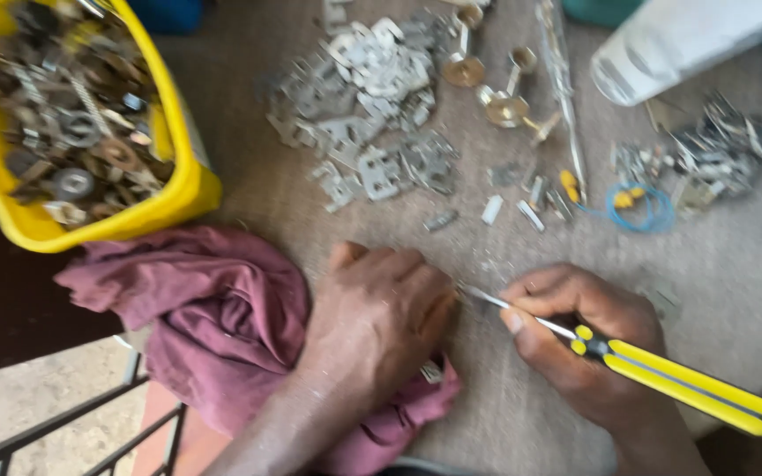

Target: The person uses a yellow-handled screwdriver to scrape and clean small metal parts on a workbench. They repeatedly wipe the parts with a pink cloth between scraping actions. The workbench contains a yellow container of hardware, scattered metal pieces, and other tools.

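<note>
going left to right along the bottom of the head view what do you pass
maroon cloth → left hand → right hand → yellow screwdriver handle

Your tub (189, 189) of hardware sits far left on the bench (734, 273), cloth (222, 317) before it, brackets (372, 115) right of it.

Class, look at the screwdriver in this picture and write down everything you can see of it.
The screwdriver has a yellow handle with a dark stripe along it and a thin, bright metal shaft. It lies slanted, handle toward the lower right, tip pointing up-left. The right hand grips it where shaft meets handle, fingers along the shaft. The tip reaches the left hand, which covers whatever it touches. Motion blur hides finer detail.
</note>
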